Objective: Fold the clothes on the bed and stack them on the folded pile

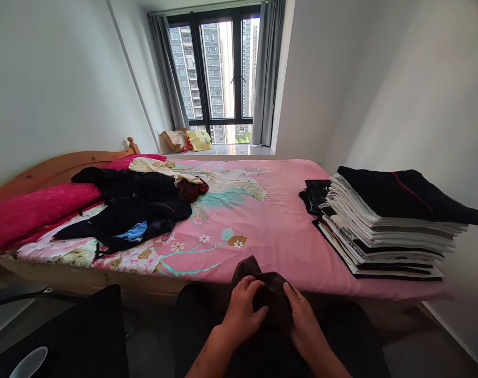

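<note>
A dark brown piece of cloth is bunched up between my hands, over my lap at the near edge of the bed; its exact kind of garment is not clear. My left hand has its fingers curled over the left side of the cloth, thumb lying toward the middle. On the other side, my right hand pinches the cloth's edge, with the thumb on top. One corner of the cloth sticks up beyond my left fingers. Its lower part merges with my dark clothing.
The bed has a pink flowered sheet. At right stands a tall stack of folded clothes, beside a small dark folded pile. Loose black clothes lie left by a red pillow. A black chair holds a translucent bowl.
</note>
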`<move>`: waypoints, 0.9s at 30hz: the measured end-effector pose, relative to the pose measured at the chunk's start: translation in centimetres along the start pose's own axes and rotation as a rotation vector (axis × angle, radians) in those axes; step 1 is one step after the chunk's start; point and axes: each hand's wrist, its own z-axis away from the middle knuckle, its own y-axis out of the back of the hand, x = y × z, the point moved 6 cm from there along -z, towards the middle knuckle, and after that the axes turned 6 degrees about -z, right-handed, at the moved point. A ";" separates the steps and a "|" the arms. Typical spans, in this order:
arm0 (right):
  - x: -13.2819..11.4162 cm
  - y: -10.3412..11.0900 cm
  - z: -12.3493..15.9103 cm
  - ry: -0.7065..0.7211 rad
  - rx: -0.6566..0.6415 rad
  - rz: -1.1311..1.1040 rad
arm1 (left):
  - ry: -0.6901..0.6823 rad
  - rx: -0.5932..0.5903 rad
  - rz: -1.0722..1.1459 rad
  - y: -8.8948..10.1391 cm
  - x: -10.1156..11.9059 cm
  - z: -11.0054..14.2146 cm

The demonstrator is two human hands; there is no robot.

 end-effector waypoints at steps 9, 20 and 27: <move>-6.4 -3.5 3.0 0.044 -0.343 0.304 | 0.229 -0.006 0.382 0.5 -3.7 -2.0; -6.9 7.8 -3.6 0.102 -0.048 0.585 | 0.314 -0.270 1.174 5.7 -1.5 -1.5; -6.6 2.0 0.2 -0.131 -0.271 -0.117 | 0.256 -0.551 0.523 0.4 -3.9 0.5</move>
